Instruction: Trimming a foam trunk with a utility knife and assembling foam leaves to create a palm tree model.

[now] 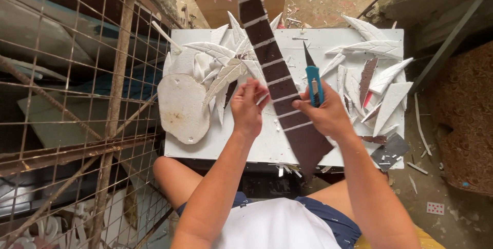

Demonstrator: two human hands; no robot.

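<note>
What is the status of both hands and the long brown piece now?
Left hand pinching edge of long brown tapered foam strip. Right hand gripping strip plus blue utility knife, blade out. White foam feathers crowd white board.

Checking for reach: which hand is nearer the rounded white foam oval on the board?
Left. The left hand is just right of the rounded white foam oval; the right hand is farther right, holding the blue utility knife.

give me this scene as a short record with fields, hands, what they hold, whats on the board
view: head camera looking down
left hand: pinching the edge of the long brown strip
right hand: grips a blue utility knife, blade out, and steadies the strip
strip: dark brown, tapered, crossed by white cuts
work surface: white board on the lap
on board: white foam feathers, oval foam piece
left side: rusty wire mesh
</note>
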